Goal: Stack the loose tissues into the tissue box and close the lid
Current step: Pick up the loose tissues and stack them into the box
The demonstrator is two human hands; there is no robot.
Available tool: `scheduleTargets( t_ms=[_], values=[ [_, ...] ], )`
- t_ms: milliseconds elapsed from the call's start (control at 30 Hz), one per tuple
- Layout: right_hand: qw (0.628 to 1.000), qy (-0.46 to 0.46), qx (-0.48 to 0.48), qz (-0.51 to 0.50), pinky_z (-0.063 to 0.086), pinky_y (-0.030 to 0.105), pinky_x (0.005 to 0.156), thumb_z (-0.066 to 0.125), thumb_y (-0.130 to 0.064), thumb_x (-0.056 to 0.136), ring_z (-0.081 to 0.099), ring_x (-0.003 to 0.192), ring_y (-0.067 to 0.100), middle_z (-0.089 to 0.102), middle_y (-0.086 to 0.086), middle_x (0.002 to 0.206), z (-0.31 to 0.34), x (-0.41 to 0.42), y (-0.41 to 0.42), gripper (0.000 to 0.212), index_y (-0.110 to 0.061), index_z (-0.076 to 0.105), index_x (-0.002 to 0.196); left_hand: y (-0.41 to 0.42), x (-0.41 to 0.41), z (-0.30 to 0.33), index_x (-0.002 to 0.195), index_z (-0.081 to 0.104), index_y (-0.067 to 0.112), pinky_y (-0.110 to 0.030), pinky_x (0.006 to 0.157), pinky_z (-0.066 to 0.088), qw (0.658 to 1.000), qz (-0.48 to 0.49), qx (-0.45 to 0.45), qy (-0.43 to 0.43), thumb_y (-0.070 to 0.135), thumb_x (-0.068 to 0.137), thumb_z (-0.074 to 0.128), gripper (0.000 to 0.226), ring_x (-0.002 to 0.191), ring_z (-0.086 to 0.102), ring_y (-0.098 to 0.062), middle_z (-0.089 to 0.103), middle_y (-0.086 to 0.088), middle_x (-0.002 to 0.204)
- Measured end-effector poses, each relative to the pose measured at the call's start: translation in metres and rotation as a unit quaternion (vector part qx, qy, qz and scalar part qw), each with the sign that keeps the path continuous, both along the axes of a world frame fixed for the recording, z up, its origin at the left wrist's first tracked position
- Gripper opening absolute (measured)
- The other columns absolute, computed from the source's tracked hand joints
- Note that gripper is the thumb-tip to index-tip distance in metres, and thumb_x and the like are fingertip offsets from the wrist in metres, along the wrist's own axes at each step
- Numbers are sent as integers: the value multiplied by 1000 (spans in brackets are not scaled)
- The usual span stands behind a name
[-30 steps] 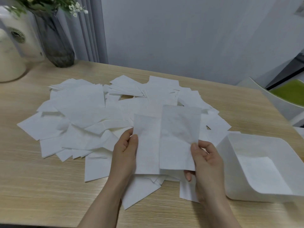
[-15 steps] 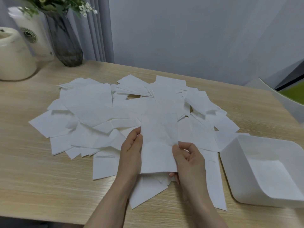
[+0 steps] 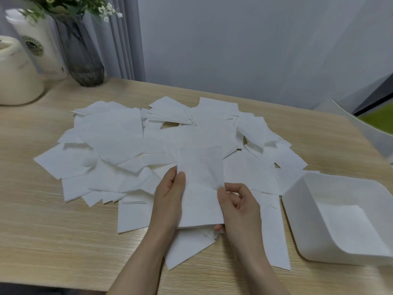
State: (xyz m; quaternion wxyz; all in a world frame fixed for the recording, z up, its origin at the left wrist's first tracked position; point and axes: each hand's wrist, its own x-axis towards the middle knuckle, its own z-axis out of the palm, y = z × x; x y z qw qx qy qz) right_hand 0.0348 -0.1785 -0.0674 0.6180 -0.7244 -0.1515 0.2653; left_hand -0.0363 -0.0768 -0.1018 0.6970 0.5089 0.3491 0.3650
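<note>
Both hands hold a small stack of white tissues (image 3: 200, 184) upright over the pile. My left hand (image 3: 170, 201) grips its left edge with the thumb on the front. My right hand (image 3: 238, 205) pinches the right edge, fingers curled behind. A wide spread of loose white tissues (image 3: 119, 143) covers the middle of the wooden table (image 3: 42, 241). The open white tissue box (image 3: 297, 201) stands at the right, with a tissue lying flat on its bottom. No lid is in view.
A dark glass vase (image 3: 83, 56) with flowers stands at the back left, beside a white cup (image 3: 40, 45) and a cream jar (image 3: 14, 75). A white chair with a green seat (image 3: 376, 122) is beyond the table's right edge.
The two tissues held side by side have been brought together into one aligned stack. My right hand slid left toward my left hand. The view shifted right and lower.
</note>
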Motion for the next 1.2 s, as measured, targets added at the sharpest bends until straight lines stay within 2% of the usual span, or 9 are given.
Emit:
scheduleTargets(
  t_ms=[167,367,600,700,833,933,1033,1100,1200],
  values=[
    [1000,1,12,9,44,20,41,56,-16,96,56,51,8,72,2,71,1,-1,-1,6,-11,58,95,0,0,-1,101,67,17,-18,68,50,1000,-1,8,-1,13,103,44,23,84,67,-8,74,6,91],
    [999,16,30,-2,42,20,40,56,-15,96,54,50,9,69,2,66,0,-2,-2,6,-9,57,96,-1,0,-1,106,67,19,-28,78,50,1000,-1,-2,-4,17,103,45,22,92,68,-12,74,3,99],
    [1000,6,25,7,42,19,39,56,-15,96,54,48,6,69,-1,64,-1,-2,-3,4,-11,58,94,-1,0,-1,105,67,22,-28,78,49,1000,-5,7,-1,14,103,44,24,91,68,-10,75,5,98],
    [1000,2,25,8,42,20,39,57,-15,95,55,48,6,69,-1,63,-3,-2,-2,6,-9,58,95,0,0,-2,106,66,19,-29,77,50,1000,-11,9,-4,12,103,45,23,90,68,-12,74,2,98],
    [1000,4,23,11,44,23,41,58,-14,95,57,50,7,68,1,62,-4,0,-4,6,-8,60,95,-1,0,-1,107,65,15,-23,70,53,1000,-17,14,-9,7,102,45,23,86,68,-11,75,2,95],
    [1000,-5,18,-12,50,28,47,60,-14,93,53,49,10,70,3,71,-5,8,-7,4,-13,63,93,1,-3,-1,103,67,20,-25,71,54,1000,14,17,-5,11,102,46,23,86,68,-12,74,3,93],
    [996,-60,-6,-62,42,14,47,60,-14,93,48,46,6,65,0,79,-9,27,-14,7,-19,63,98,3,-5,0,99,67,21,-27,71,53,999,45,10,-4,11,103,45,24,81,67,-10,73,5,88],
    [991,-102,-39,-80,45,14,57,60,-15,92,55,57,4,65,-8,95,-13,41,-19,15,-24,59,104,2,-5,1,99,66,18,-21,65,52,998,56,3,-7,11,103,44,23,75,65,-6,72,7,83],
    [981,-135,-128,-59,46,30,80,63,-21,89,60,97,12,57,-11,119,-17,55,-25,34,-29,49,119,1,-4,1,98,65,15,-17,60,51,998,64,-5,-10,10,103,44,22,72,65,-4,71,9,80]
  ],
)
